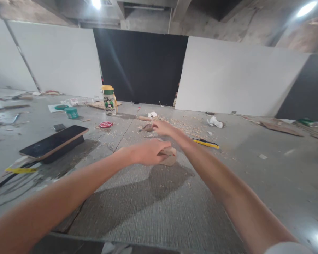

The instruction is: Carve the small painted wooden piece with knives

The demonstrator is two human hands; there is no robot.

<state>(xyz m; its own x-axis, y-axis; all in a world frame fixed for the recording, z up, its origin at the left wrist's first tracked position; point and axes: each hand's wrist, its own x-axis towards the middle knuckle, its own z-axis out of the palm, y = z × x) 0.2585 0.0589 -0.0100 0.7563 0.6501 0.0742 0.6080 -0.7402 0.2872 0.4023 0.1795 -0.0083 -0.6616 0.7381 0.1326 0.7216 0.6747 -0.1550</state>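
My left hand (pixel 149 152) is closed around a pale tan, rounded piece (pixel 171 159) that looks like wood, with a small red mark on it. The fingers cover part of this piece, low over the grey board (pixel 137 197). Farther out, my right hand (pixel 161 127) reaches down with its fingers curled at a small brown piece (pixel 148 128) among the shavings. The fingertips are blurred, and what they pinch is not clear. Just beyond lies a short wooden stick (pixel 144 118). A yellow utility knife (pixel 206 144) rests to the right of my right forearm.
A phone (pixel 54 141) is propped at left with cables. Behind are a yellow-lidded bottle (pixel 110 102), a green jar (pixel 71 113) and a red round lid (pixel 106 124). Wood shavings (pixel 185 127) and crumpled tissue (pixel 215 122) lie about. White and black panels (pixel 140 67) stand at the back.
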